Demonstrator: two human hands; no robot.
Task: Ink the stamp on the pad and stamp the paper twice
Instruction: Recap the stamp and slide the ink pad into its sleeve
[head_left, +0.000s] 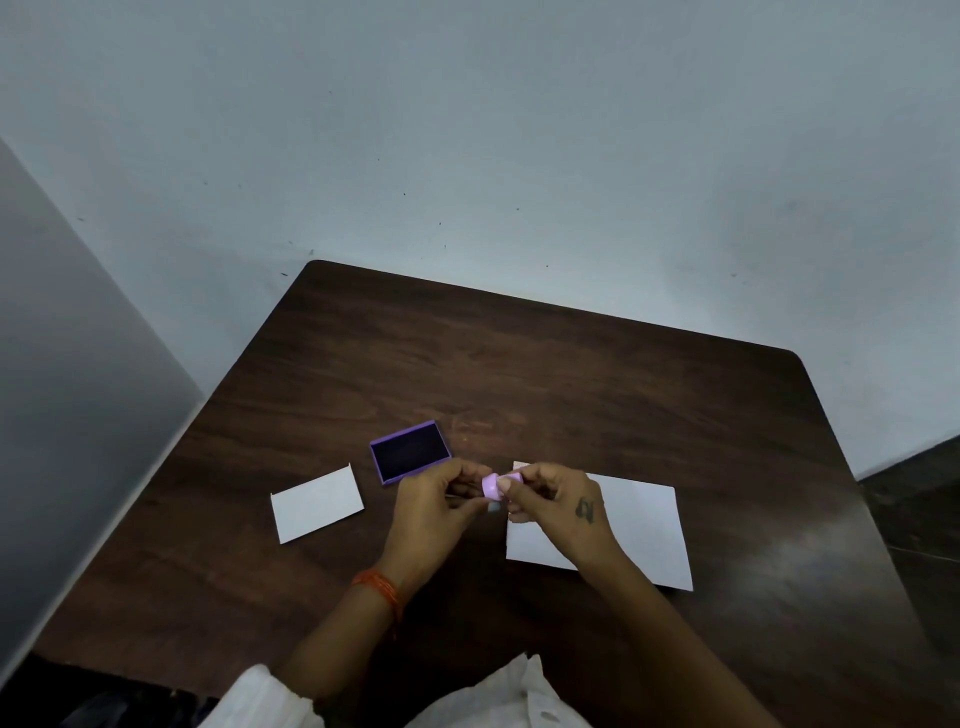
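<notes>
A small pale purple stamp (493, 486) is held above the table between both hands. My left hand (434, 512) grips it from the left and my right hand (558, 506) pinches it from the right. The purple ink pad (410, 451) lies open with its dark pad showing, just up and left of my left hand. A large white paper (644, 525) lies flat on the right, partly under my right hand. The stamp's printing face is hidden by my fingers.
A smaller white card (317, 503) lies left of the ink pad. The dark wooden table (545, 364) stands against a pale wall; its left edge runs close to the card. White cloth (498, 696) shows at the bottom.
</notes>
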